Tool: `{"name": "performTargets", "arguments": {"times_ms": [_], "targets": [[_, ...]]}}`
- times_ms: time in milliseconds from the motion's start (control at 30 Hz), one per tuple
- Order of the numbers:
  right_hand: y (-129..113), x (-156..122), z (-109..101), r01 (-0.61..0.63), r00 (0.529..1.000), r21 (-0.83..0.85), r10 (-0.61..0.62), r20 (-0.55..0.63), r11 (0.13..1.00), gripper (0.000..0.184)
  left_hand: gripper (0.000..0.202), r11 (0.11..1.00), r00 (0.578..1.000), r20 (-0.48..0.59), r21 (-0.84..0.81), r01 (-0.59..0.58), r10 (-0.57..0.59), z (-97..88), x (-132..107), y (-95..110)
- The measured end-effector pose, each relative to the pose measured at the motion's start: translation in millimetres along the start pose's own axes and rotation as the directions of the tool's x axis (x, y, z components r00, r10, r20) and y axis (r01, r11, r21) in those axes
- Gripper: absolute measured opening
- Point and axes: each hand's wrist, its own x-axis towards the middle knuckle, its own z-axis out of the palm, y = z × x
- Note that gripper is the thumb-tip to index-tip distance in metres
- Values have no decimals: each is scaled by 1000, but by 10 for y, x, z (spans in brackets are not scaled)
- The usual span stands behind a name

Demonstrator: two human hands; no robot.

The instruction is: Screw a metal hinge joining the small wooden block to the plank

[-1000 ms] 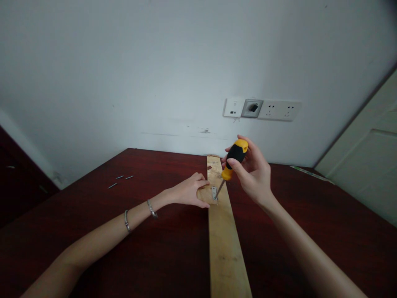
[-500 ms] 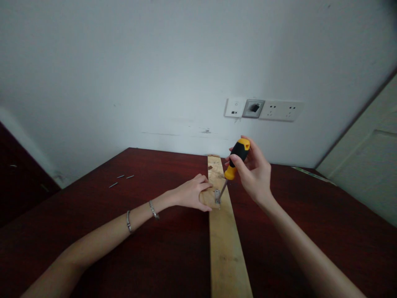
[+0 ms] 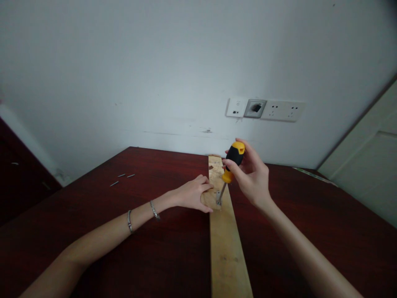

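Note:
A long wooden board [image 3: 228, 248] lies on the dark red table, running away from me toward the wall. Across it sits a small wooden block [image 3: 208, 199], gripped at its left end between the thumb and fingers of my left hand [image 3: 194, 193]. A small metal hinge [image 3: 218, 196] lies where the block meets the board. My right hand [image 3: 252, 176] is closed around the black and yellow handle of a screwdriver [image 3: 235, 159]. The screwdriver leans to the right, with its tip down at the near end of the hinge. Any screw under the tip is too small to make out.
Several thin metal nails or screws [image 3: 122, 175] lie on the left of the table [image 3: 149, 165]. The white wall behind carries sockets [image 3: 282, 110]. A flat narrow strip [image 3: 314, 175] lies along the far right edge, near a pale door [image 3: 372, 153].
My right hand and the screwdriver handle have shifted slightly left and turned a little, the tip staying at the hinge. My left hand keeps its grip on the block.

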Motion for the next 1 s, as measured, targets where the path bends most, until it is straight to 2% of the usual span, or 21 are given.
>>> {"name": "performTargets", "arguments": {"times_ms": [133,267,400,567,667,800,1000], "targets": [[-93,25,-78,140,987,-185,-122,104,973,51,67,1000,1000,5,-12,24,-24,8,-1,-4],[-186,48,-156,183,972,-179,-152,177,967,61,67,998,998,-13,-22,66,-66,8,7,-23],[-263,70,-205,237,956,-223,-187,226,946,42,69,996,996,-13,4,87,-87,-5,10,-19],[-283,97,-231,169,979,-282,-128,157,944,28,67,997,997,-21,23,69,-68,3,5,-13],[-250,89,-245,139,984,-209,-111,139,968,31,66,998,997,-27,22,66,-66,2,8,-17],[-218,79,-254,100,981,-116,-78,177,988,39,66,997,997,-36,31,75,-74,-10,16,-24],[-213,101,-232,109,989,-196,-86,122,975,29,63,997,997,-32,39,67,-66,0,14,-15]]}}
